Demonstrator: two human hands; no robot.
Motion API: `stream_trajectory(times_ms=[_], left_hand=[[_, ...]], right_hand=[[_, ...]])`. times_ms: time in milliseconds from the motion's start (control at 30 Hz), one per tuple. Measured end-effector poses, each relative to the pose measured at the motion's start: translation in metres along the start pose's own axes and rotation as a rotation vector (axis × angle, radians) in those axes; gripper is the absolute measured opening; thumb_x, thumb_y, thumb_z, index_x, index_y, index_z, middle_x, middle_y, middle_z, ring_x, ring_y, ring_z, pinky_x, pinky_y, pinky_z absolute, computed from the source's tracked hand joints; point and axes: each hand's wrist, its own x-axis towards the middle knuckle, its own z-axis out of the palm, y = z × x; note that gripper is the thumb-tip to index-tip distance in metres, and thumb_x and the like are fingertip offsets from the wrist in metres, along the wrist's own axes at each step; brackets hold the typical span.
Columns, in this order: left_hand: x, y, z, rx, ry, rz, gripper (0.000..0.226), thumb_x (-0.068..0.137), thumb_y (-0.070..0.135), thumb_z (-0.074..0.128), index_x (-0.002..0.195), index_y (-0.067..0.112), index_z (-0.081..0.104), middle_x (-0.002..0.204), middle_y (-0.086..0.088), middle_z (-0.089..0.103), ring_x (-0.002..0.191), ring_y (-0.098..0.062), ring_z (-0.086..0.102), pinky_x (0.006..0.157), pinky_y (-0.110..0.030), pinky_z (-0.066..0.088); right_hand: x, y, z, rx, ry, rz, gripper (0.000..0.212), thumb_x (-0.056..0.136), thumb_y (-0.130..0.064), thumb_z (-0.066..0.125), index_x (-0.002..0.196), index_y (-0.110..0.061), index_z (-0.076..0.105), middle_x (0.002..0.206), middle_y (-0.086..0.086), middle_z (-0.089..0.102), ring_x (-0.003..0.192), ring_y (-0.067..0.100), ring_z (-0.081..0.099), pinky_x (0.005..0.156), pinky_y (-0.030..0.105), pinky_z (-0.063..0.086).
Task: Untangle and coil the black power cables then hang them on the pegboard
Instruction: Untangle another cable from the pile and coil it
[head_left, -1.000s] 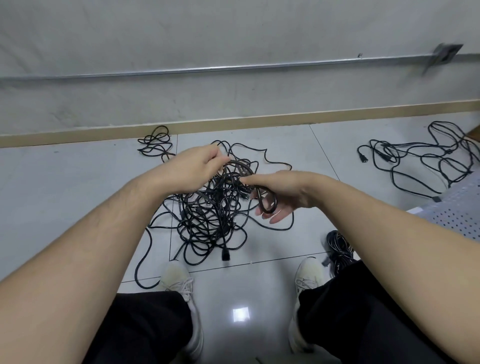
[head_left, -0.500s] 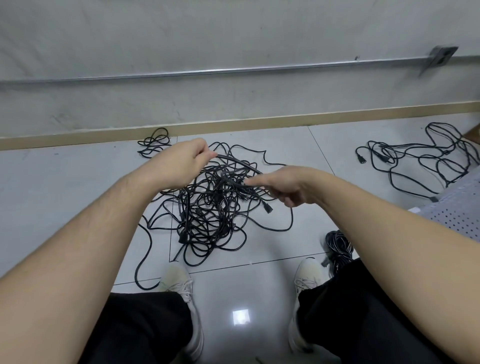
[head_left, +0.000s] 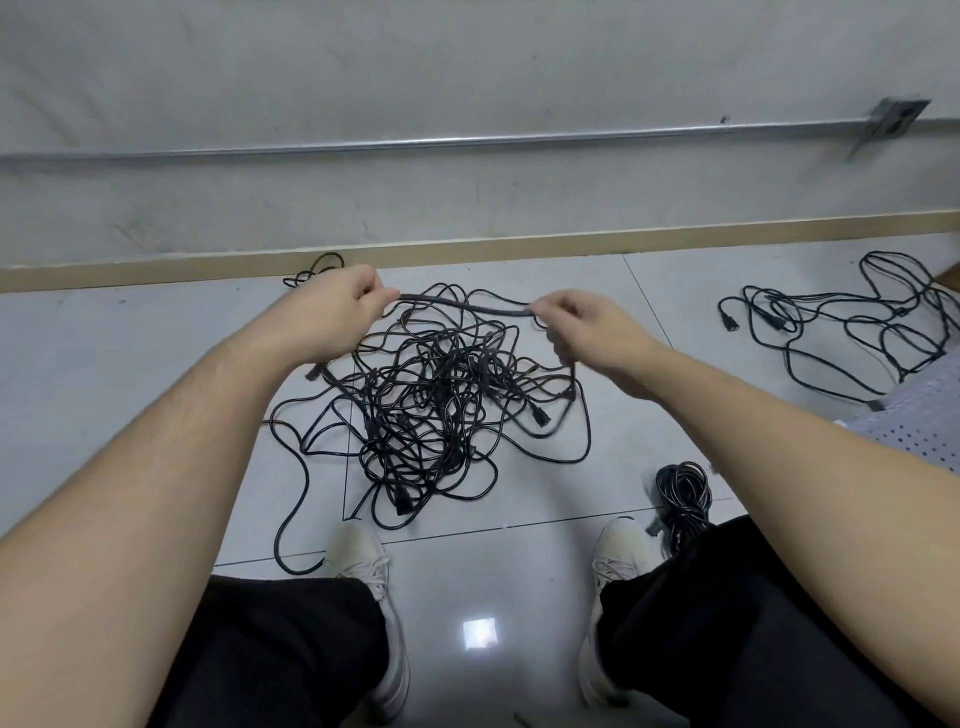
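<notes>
A big tangle of black power cables lies on the white floor tiles in front of my feet. My left hand and my right hand each pinch one stretch of black cable, pulled nearly straight between them above the tangle. From my right hand the cable hangs down towards the pile. A coiled black cable lies by my right shoe. The white pegboard shows at the right edge, lying low.
More loose black cables spread over the floor at the right. A small cable bundle lies by the beige skirting board. A metal conduit runs along the wall. My shoes stand close to the tangle.
Both hands have risen and moved apart, drawing a stretch of cable taut between them. The loop that my right hand held a second ago is gone.
</notes>
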Motion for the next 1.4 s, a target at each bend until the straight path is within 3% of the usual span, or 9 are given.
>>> stream_trajectory(times_ms=[100, 333, 533, 700, 800, 967, 1133, 1267, 1400], left_hand=[[-0.001, -0.003, -0.006, 0.102, -0.033, 0.012, 0.036, 0.106, 0.043, 0.048, 0.079, 0.019, 0.049, 0.076, -0.002, 0.056, 0.066, -0.017, 0.048, 0.057, -0.032, 0.032], [-0.009, -0.017, -0.015, 0.235, -0.252, -0.051, 0.036, 0.101, 0.049, 0.055, 0.084, 0.018, 0.063, 0.079, -0.011, 0.066, 0.068, -0.018, 0.052, 0.059, -0.031, 0.036], [-0.022, -0.021, -0.007, -0.083, -0.502, -0.105, 0.05, 0.094, 0.07, 0.048, 0.103, 0.025, 0.068, 0.065, -0.001, 0.056, 0.049, -0.016, 0.041, 0.056, -0.029, 0.034], [-0.027, 0.0, -0.002, -0.195, -0.517, 0.096, 0.055, 0.073, 0.08, 0.06, 0.091, 0.029, 0.073, 0.069, -0.002, 0.042, 0.065, -0.02, 0.035, 0.059, -0.032, 0.03], [-0.027, -0.004, -0.013, -0.163, -0.432, 0.146, 0.049, 0.077, 0.079, 0.063, 0.081, 0.031, 0.073, 0.07, -0.008, 0.041, 0.067, -0.023, 0.037, 0.067, -0.037, 0.031], [-0.029, -0.027, -0.018, -0.115, -0.458, 0.072, 0.042, 0.092, 0.054, 0.065, 0.067, 0.022, 0.057, 0.065, -0.001, 0.046, 0.06, -0.019, 0.037, 0.056, -0.028, 0.033], [-0.025, -0.049, -0.021, -0.108, -0.397, -0.085, 0.041, 0.099, 0.039, 0.064, 0.089, -0.001, 0.06, 0.06, -0.001, 0.055, 0.054, -0.018, 0.043, 0.053, -0.026, 0.039], [-0.029, -0.036, -0.011, -0.127, -0.446, -0.011, 0.022, 0.094, 0.045, 0.07, 0.107, 0.027, 0.066, 0.077, -0.005, 0.068, 0.054, -0.017, 0.054, 0.063, -0.029, 0.048], [-0.028, -0.009, 0.007, -0.311, -0.519, 0.079, 0.032, 0.087, 0.056, 0.072, 0.116, 0.043, 0.065, 0.084, 0.001, 0.067, 0.067, -0.015, 0.057, 0.068, -0.03, 0.051]], right_hand=[[0.0, -0.005, -0.003, -0.579, -0.143, -0.11, 0.028, 0.109, -0.032, 0.042, 0.105, -0.022, 0.068, 0.072, -0.013, 0.05, 0.067, 0.003, 0.048, 0.061, 0.01, 0.035], [-0.007, -0.009, 0.024, -1.059, -0.541, -0.143, 0.04, 0.107, -0.05, 0.038, 0.116, -0.024, 0.067, 0.085, -0.011, 0.065, 0.099, 0.02, 0.063, 0.086, 0.03, 0.044], [-0.011, -0.022, 0.034, -1.051, -0.42, -0.383, 0.044, 0.108, -0.046, 0.038, 0.088, -0.013, 0.06, 0.06, -0.01, 0.052, 0.072, 0.023, 0.058, 0.069, 0.033, 0.044], [-0.026, -0.044, 0.06, -0.994, -0.367, -0.505, 0.042, 0.109, -0.043, 0.038, 0.074, -0.021, 0.047, 0.059, -0.005, 0.048, 0.049, 0.003, 0.055, 0.056, 0.029, 0.035], [-0.023, -0.039, 0.061, -0.626, -0.344, -0.379, 0.046, 0.103, -0.049, 0.05, 0.066, -0.023, 0.049, 0.058, -0.007, 0.054, 0.049, 0.004, 0.049, 0.059, 0.028, 0.043], [-0.016, -0.016, 0.055, -0.23, -0.635, -0.018, 0.044, 0.099, -0.054, 0.056, 0.075, -0.017, 0.06, 0.064, 0.004, 0.056, 0.068, 0.016, 0.058, 0.069, 0.022, 0.046], [-0.009, 0.016, 0.037, -0.488, -0.683, 0.179, 0.038, 0.101, -0.047, 0.057, 0.082, -0.017, 0.068, 0.06, -0.003, 0.052, 0.07, 0.023, 0.057, 0.079, 0.034, 0.052], [-0.007, 0.002, 0.021, -0.517, -0.443, -0.021, 0.039, 0.103, -0.048, 0.053, 0.084, -0.021, 0.073, 0.061, -0.009, 0.046, 0.056, 0.01, 0.044, 0.057, 0.02, 0.042], [-0.011, -0.016, 0.029, -0.603, -0.422, -0.169, 0.036, 0.102, -0.049, 0.054, 0.082, -0.027, 0.073, 0.066, -0.006, 0.061, 0.052, 0.002, 0.047, 0.058, 0.018, 0.039]])
